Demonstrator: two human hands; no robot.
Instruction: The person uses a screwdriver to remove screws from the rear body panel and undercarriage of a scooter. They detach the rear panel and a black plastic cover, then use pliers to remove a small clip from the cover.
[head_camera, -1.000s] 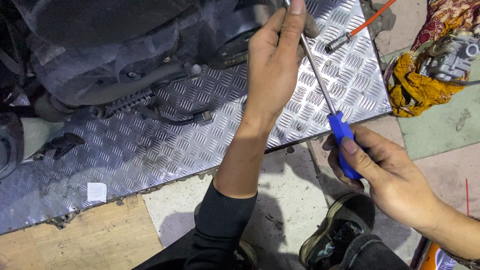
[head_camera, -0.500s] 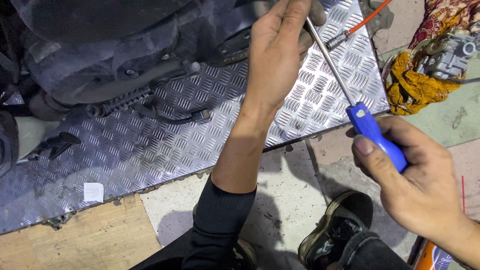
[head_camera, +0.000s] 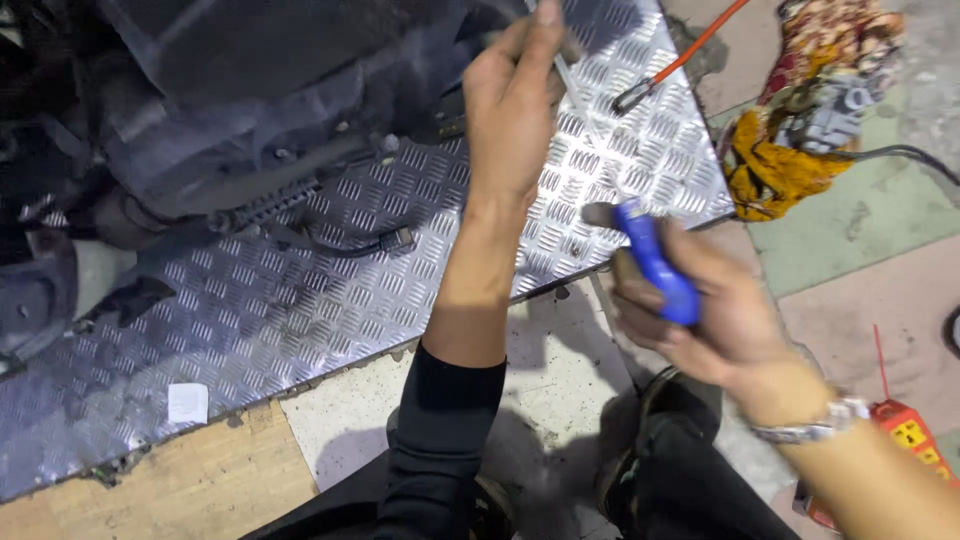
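both hands on a blue-handled screwdriver at the machine

right hand (head_camera: 700, 300) clenched around the blue handle of the screwdriver (head_camera: 655, 262), blurred, above the edge of the checker plate (head_camera: 300, 300). thin metal shaft runs up-left to the left hand (head_camera: 515, 110), whose fingers pinch the shaft near the tip, right against the dark machine underside (head_camera: 250, 100). left forearm in a black sleeve, wristwatch (head_camera: 815, 428) on the right wrist. black cable with plug (head_camera: 385, 242) lies on the plate. orange-handled tool (head_camera: 680, 60) rests at the plate's far corner. patterned rag with a grey metal part (head_camera: 810, 110) on the floor, well apart to the right.
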